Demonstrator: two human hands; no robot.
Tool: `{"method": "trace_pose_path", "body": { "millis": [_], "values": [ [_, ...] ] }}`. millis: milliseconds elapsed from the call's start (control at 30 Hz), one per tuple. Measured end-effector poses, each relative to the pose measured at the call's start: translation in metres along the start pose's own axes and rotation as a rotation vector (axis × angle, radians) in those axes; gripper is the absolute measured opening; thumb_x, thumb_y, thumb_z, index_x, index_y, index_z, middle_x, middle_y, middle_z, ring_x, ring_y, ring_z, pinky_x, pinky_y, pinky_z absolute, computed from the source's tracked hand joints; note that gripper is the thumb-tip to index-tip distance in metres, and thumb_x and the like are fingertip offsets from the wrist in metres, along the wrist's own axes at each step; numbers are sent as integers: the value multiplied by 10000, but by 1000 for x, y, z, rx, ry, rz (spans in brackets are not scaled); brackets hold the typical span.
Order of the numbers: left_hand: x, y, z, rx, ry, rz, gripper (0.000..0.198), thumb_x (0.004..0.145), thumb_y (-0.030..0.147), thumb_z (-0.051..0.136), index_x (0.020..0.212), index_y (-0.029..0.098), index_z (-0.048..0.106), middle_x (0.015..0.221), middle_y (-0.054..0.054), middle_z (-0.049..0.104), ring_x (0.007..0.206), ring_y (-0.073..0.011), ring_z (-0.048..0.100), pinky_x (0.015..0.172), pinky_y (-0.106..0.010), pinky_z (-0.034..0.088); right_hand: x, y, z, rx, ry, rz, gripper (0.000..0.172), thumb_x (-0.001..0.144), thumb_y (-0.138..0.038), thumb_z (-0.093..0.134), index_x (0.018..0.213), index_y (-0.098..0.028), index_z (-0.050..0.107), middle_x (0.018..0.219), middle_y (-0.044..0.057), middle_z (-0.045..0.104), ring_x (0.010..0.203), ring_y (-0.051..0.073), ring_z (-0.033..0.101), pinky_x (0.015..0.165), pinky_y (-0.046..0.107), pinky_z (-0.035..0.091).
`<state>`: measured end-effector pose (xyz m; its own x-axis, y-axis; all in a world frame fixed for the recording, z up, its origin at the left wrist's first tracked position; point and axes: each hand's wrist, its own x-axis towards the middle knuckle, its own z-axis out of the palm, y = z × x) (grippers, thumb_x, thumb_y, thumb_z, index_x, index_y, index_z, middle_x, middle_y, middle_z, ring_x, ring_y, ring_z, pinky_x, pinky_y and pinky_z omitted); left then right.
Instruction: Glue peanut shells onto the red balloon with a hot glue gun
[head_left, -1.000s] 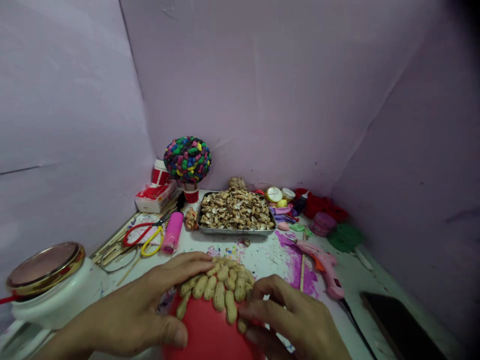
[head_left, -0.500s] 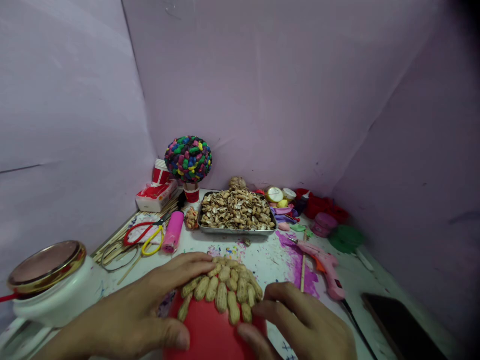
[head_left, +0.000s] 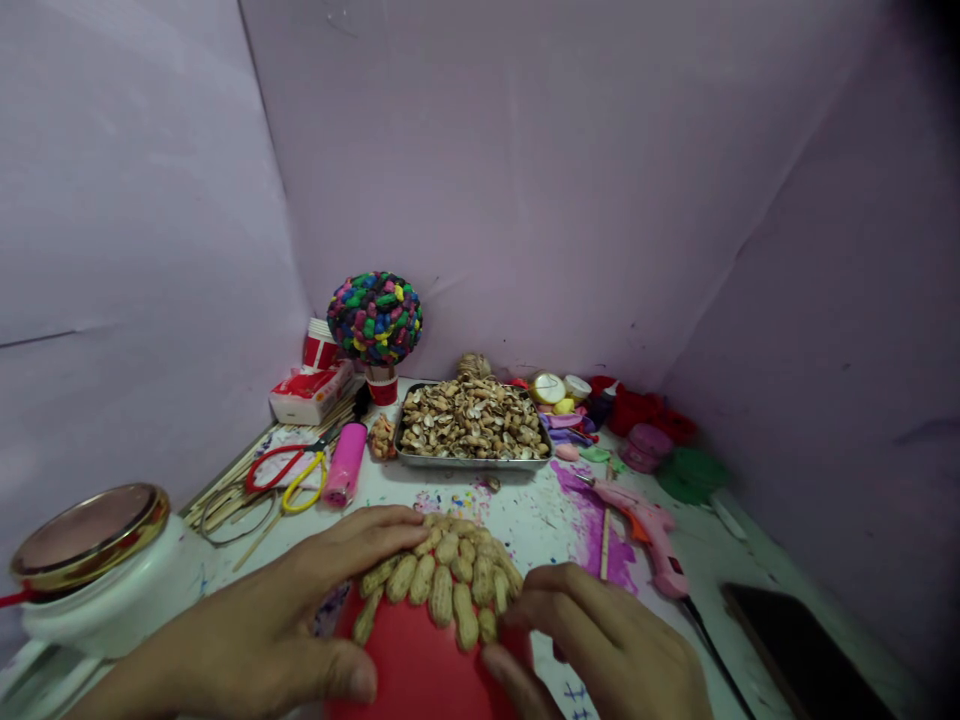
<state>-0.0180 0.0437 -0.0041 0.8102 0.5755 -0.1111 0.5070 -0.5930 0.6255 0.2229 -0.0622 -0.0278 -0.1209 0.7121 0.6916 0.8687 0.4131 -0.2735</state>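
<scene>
L hand (head_left: 262, 640) is open, thumb & fingers spread along the L side of the red form (head_left: 427, 660), which sits front ctr, low in view. Peanuts (head_left: 442, 597) cover its top in close rows. R hand (head_left: 607, 640) is at its R side, fingers bent, tips by a small peanut (head_left: 487, 627); can't tell if they pinch it. Behind: metal tray (head_left: 472, 463) w/ heap of shells (head_left: 472, 420). Glue gun (head_left: 654, 522) lies R, phone (head_left: 802, 640) nearer, far R. Scissors (head_left: 321, 447) lie L of tray.
</scene>
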Motion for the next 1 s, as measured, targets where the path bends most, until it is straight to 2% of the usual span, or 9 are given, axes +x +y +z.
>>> {"method": "trace_pose_path", "body": {
  "millis": [67,167,400,533,633,733,867,1000],
  "values": [
    [-1,1,-1,-2,6,6,753,694,455,650,1348,387,281,1437,1,319,1281,-313,305,1029,-448,282,-1,-1,2,29,-17,28,83,725,-273,639,805,-247,633,704,14,681,511,152,616,439,244,467],
    [-2,2,-2,6,10,-4,744,700,442,648,1345,396,280,1440,7,312,1283,-306,302,1030,-446,279,-2,2,5,78,-43,-47,113,728,-233,649,839,-250,644,671,10,677,494,138,614,426,227,475],
    [-2,4,-4,25,-32,-10,752,701,452,642,1351,390,270,1443,3,304,1291,-307,285,1031,-459,266,4,12,1,268,-79,-129,211,680,-250,708,868,-167,661,698,69,680,562,167,636,472,259,510],
    [-1,1,-6,39,-23,5,763,695,454,649,1349,409,258,1441,15,307,1292,-300,286,1028,-454,268,10,10,3,486,-107,22,120,704,-148,663,820,-125,684,716,85,639,610,155,620,515,251,505],
    [-1,-2,-6,53,-7,14,753,690,449,655,1342,410,279,1431,12,329,1284,-305,301,1019,-453,282,8,6,7,573,-70,105,116,694,-171,677,789,-106,690,699,74,602,605,145,600,516,243,491],
    [-1,-5,-5,74,6,14,753,681,456,658,1339,402,295,1429,5,332,1281,-317,302,1012,-459,287,4,3,9,525,-48,122,115,683,-180,669,767,-104,685,694,78,596,587,155,596,499,258,484],
    [-3,-11,-3,103,10,-2,791,672,485,654,1354,390,264,1445,3,298,1293,-318,275,1022,-452,262,2,1,5,385,-81,100,131,688,-202,656,788,-121,676,721,102,623,604,189,611,496,286,489],
    [-7,-19,-1,127,-2,-6,795,680,526,624,1361,398,235,1465,22,247,1311,-304,239,1034,-433,246,2,1,4,378,-91,105,137,688,-216,656,801,-140,669,737,97,635,614,180,612,503,269,482]
  ]
}}
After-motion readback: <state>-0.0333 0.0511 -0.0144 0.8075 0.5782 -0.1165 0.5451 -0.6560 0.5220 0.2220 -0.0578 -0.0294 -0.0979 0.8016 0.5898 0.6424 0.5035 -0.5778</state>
